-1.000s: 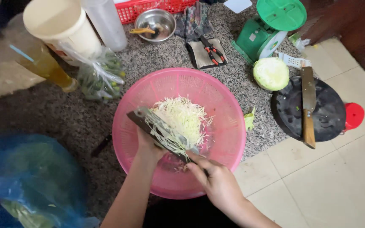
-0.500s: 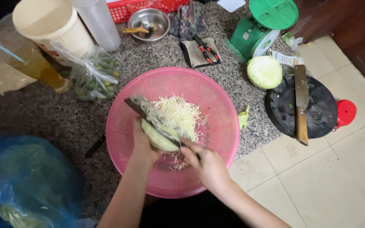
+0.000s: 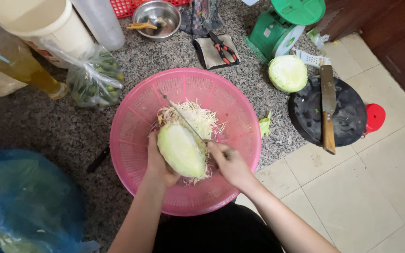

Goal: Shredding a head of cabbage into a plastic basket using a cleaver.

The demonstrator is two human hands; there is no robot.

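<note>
My left hand (image 3: 158, 161) grips a pale green piece of cabbage (image 3: 181, 150) from its left side, over a pink plastic colander (image 3: 139, 103). My right hand (image 3: 228, 161) holds the handle of a thin-bladed shredding knife (image 3: 183, 117), whose blade lies along the cabbage's right edge and points up-left. A heap of fine shredded cabbage (image 3: 198, 117) lies in the colander behind the piece.
Half a cabbage (image 3: 287, 73) sits by a black round board (image 3: 348, 119) with a cleaver (image 3: 327, 107) on it. A green scale (image 3: 282, 28), scissors on a cloth (image 3: 221, 48), a metal bowl (image 3: 156, 18), a bag of greens (image 3: 92, 79), a cream bucket (image 3: 38, 21) and a blue bag (image 3: 24, 201) surround the colander.
The cabbage piece has turned so its smooth outer side faces up. The knife has swung from lying across it to running along its right edge, and my right hand has moved up.
</note>
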